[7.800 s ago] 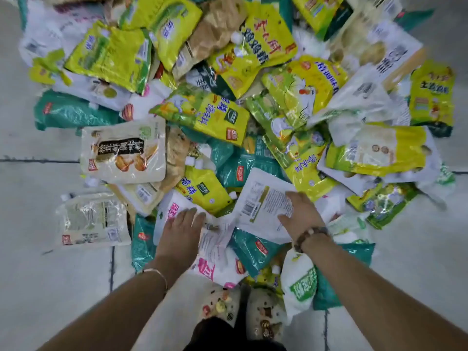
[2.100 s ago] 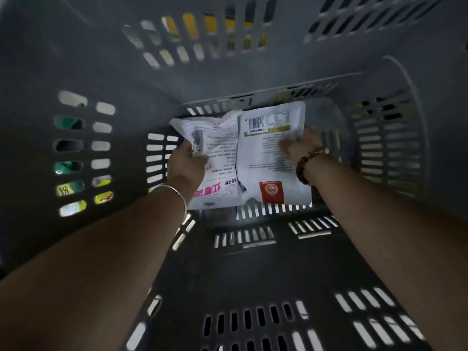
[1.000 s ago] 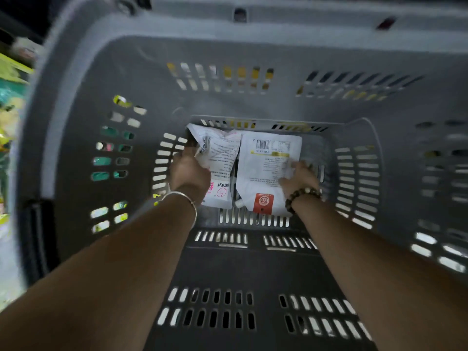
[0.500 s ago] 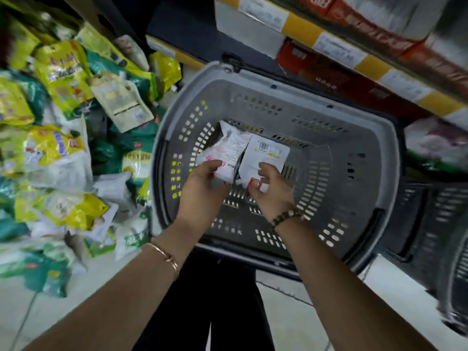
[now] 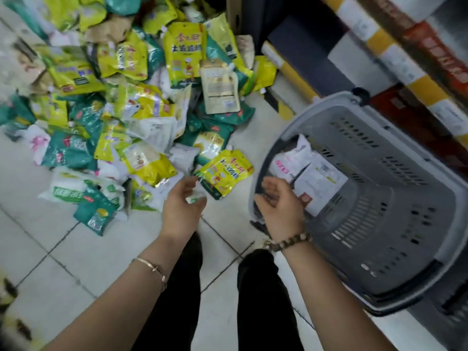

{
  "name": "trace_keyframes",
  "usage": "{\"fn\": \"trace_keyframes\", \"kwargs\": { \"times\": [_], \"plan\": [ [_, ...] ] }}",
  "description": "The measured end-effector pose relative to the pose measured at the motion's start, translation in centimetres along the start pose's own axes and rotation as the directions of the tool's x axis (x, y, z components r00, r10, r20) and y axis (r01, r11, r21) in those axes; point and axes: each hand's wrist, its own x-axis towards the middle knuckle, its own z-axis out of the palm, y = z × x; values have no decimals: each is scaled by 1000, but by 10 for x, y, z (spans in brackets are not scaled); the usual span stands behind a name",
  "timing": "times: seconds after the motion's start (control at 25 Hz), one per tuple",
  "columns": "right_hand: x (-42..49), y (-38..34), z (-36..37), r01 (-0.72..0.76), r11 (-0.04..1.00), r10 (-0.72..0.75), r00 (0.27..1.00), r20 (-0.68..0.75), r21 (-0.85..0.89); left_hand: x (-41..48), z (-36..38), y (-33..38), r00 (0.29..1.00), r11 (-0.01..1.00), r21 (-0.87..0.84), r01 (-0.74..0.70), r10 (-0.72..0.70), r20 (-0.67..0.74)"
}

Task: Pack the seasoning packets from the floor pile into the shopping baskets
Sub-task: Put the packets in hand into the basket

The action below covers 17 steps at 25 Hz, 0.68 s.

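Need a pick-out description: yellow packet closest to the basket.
From the grey shopping basket on the right, look left to the floor pile. At the pile's corner nearest the basket, just beyond the left hand, lies a tilted yellow packet. It alone juts onto bare tile toward the basket, with red characters over a blue band.

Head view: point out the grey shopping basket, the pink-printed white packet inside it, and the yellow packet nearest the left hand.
grey shopping basket (image 5: 379, 191), head view, bare inner floor.
pink-printed white packet (image 5: 293, 158), head view, its white middle.
yellow packet (image 5: 225, 173), head view, its printed front.
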Motion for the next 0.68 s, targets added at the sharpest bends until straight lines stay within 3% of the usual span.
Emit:
{"fn": "trace_keyframes", "kwargs": {
  "times": [0.32,0.48,0.68],
  "plan": [
    [16,-41,147,-108,987,117,991,66,-118,84,-103,-86,981,981,5,192,-192,18],
    [51,-33,191,-184,948,210,975,78,-259,129,-112,-127,932,927,-98,361,-357,61],
    [115,-9,251,-115,893,194,971,140,-436,211,-103,-177,879,864,-168,475,-475,42]
  ]
}}
